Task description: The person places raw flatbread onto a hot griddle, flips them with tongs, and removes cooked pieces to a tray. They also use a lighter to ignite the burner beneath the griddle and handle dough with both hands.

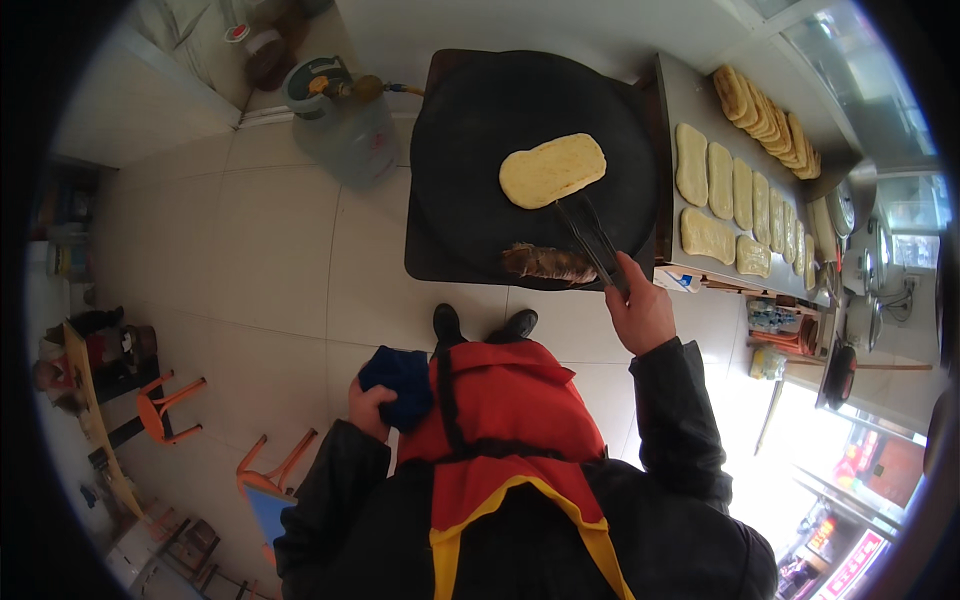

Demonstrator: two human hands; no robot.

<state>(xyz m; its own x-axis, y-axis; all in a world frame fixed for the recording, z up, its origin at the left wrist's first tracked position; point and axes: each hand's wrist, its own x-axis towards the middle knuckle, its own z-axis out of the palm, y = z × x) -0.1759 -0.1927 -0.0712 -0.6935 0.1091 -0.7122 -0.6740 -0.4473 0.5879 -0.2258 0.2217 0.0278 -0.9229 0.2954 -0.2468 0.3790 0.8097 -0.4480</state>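
Observation:
My right hand (642, 306) grips a pair of metal tongs (583, 234) over the round black griddle (457, 157). The tongs' tips reach the lower edge of a pale oblong flatbread (553, 171); whether they pinch it I cannot tell. Light brown marks show along the bread's rim. Near the griddle's front edge lies a brown, frayed, roll-shaped bundle (549, 263), left of the tongs' handle end. Beside the red apron (502, 397), my left hand (370, 405) holds a bunched dark blue cloth (399, 388).
Right of the griddle, a metal counter (679, 109) carries several raw dough pieces (708, 235) and a row of browned flatbreads (765, 120). A gas cylinder (341, 131) with a hose stands left. Orange stools (154, 415) and a seated person (56, 375) at a table are farther left.

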